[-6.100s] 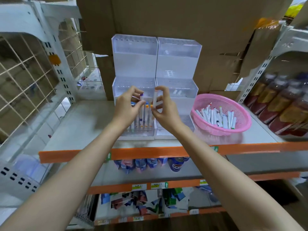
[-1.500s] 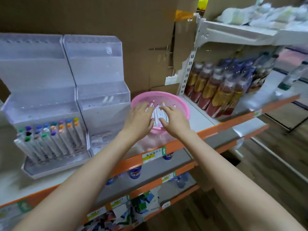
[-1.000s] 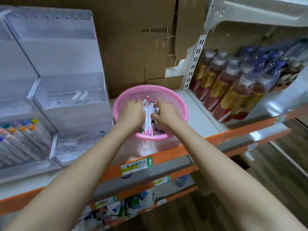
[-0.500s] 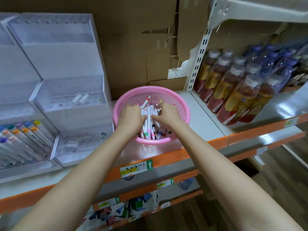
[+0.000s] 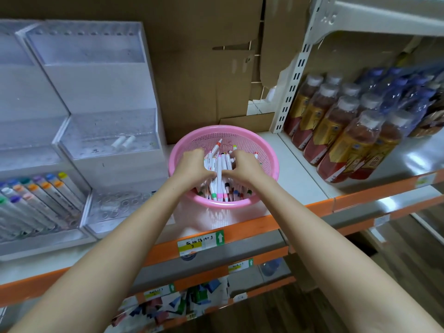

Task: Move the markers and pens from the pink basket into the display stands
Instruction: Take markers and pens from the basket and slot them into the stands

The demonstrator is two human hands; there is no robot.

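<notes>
The pink basket (image 5: 262, 150) sits on the white shelf and holds several white markers (image 5: 219, 179) with coloured caps. Both hands are inside it. My left hand (image 5: 193, 165) curls its fingers round a bunch of markers on the left side. My right hand (image 5: 243, 165) curls round markers on the right, thumb against the bunch. Left of the basket stand two clear tiered display stands: the right stand (image 5: 108, 140) has an empty front row, the left stand (image 5: 36, 200) carries several markers upright in its front tier.
Rows of brown drink bottles (image 5: 346, 131) fill the shelf to the right, past a white upright post (image 5: 290, 92). Cardboard (image 5: 204, 68) backs the shelf. The orange shelf edge (image 5: 240, 234) with a price label runs in front. Lower shelves hold packets.
The hands left the left stand and moved right into the basket. Over the last second they have gathered the markers into a bunch between them, and the view has drawn closer.
</notes>
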